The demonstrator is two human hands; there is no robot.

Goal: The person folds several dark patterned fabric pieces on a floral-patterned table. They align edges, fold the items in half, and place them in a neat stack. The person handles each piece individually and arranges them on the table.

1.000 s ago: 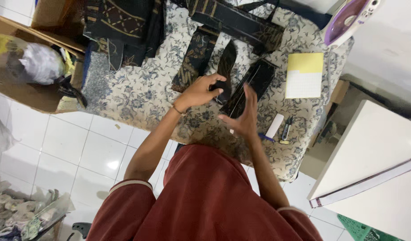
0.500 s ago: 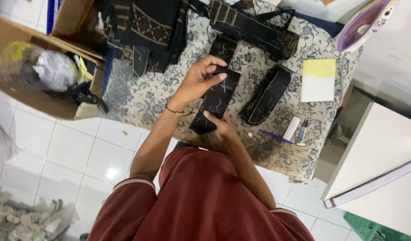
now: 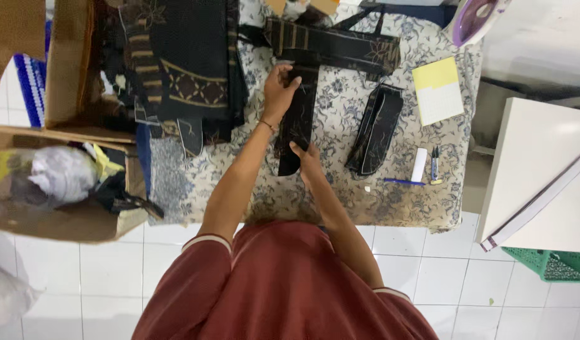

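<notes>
Floral-printed cloth in blue and cream is seen covering the table (image 3: 340,201), on which all the work pieces are laid. White floor tiles (image 3: 113,277) are seen beneath and around it. A brown cardboard box (image 3: 63,220), holding crumpled plastic bags, is placed at the left of the table, with a second, upright box behind it. A stack of dark patterned fabric (image 3: 183,69) is piled at the table's far left corner. A white board with a closed book (image 3: 535,201) on it is placed to the right, apart from the table. A long dark patterned band (image 3: 340,44) is laid across the far edge.

A narrow dark fabric strip (image 3: 296,126) is stretched out lengthwise near the table's middle. Its far end is pinched by the left hand (image 3: 278,85), fingers curled closed over the cloth. Its near end is pressed down by the right hand (image 3: 307,157), fingers lying fairly flat on it; whether anything is gripped there cannot be told.

A second dark strip (image 3: 377,129), edged in pale stitching, is laid just to the right, not touching the first. A purple and white iron (image 3: 476,19) is stood at the far right corner. A yellow-topped notepad (image 3: 438,91) is laid near it. A white chalk stick (image 3: 419,165), a small snipper (image 3: 434,165) and a blue pen (image 3: 403,182) are grouped near the table's right edge.
</notes>
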